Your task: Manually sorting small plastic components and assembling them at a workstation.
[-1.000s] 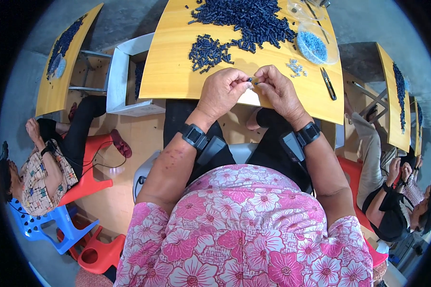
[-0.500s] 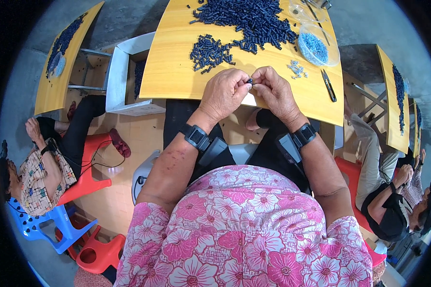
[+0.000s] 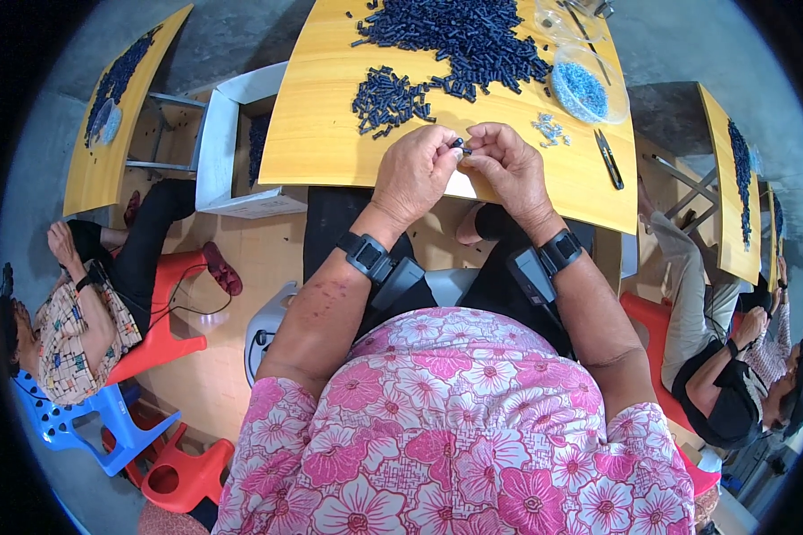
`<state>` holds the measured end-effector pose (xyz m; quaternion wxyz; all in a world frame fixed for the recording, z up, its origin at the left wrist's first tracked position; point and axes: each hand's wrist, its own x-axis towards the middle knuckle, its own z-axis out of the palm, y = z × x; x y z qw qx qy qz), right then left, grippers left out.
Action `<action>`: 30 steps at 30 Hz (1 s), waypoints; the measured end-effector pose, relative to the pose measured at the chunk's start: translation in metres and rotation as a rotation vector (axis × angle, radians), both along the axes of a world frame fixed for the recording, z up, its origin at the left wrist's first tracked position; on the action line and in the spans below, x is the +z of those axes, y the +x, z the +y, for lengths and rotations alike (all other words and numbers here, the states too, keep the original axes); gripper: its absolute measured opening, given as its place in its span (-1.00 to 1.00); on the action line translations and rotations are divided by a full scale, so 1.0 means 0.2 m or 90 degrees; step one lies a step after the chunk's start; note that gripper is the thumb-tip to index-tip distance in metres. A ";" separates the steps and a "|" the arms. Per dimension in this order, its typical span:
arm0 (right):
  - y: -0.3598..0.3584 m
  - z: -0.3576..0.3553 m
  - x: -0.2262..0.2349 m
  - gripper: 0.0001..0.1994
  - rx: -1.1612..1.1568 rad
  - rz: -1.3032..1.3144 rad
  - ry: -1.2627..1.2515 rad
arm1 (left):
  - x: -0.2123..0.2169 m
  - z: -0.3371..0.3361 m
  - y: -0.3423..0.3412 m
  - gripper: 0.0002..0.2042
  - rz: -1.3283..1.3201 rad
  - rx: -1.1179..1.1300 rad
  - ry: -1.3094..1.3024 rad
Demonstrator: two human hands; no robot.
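Note:
My two hands meet over the near edge of the yellow table. The fingertips of my left hand (image 3: 412, 171) pinch a small black cylindrical part (image 3: 458, 143), its dark end sticking up past the thumb. Close against it, my right hand (image 3: 514, 176) has thumb and forefinger drawn together; what they hold is too small to make out. Beyond the left hand lies a small heap of black cylindrical parts (image 3: 391, 100). Several loose clear-blue bits (image 3: 550, 130) are scattered past the right hand, near black-handled thread snips (image 3: 609, 160).
A large pile of black parts (image 3: 473, 40) covers the table's far side. At far right stands a clear bowl (image 3: 622, 105) of pale blue bits, with another clear container (image 3: 553, 20) behind. A white cardboard box (image 3: 216, 169) sits left of the table. People sit at tables on both sides.
The black part has tipped up and shows more above my left thumb. My right fingers have shifted slightly left, with the forefinger lifted a little from the thumb.

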<state>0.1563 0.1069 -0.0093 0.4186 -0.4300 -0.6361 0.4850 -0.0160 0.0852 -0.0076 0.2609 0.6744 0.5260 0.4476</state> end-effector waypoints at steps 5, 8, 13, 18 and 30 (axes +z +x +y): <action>-0.01 0.02 -0.03 -0.80 -0.053 -0.109 0.049 | -0.02 0.01 0.00 -0.91 -0.076 0.017 -0.030; -0.01 0.01 -0.02 -0.85 -0.051 -0.132 0.034 | -0.02 0.01 0.00 -0.88 -0.089 0.021 -0.029; -0.05 -0.02 0.06 -0.86 -0.053 -0.097 -0.030 | -0.02 0.00 -0.01 -0.90 -0.079 0.021 -0.030; -0.04 -0.03 0.07 -0.87 -0.065 -0.070 -0.062 | -0.03 0.01 0.00 -0.92 -0.093 0.014 -0.022; -0.03 -0.04 0.09 -0.89 -0.068 0.052 -0.113 | 0.02 0.00 -0.03 -0.91 -0.009 -0.059 -0.019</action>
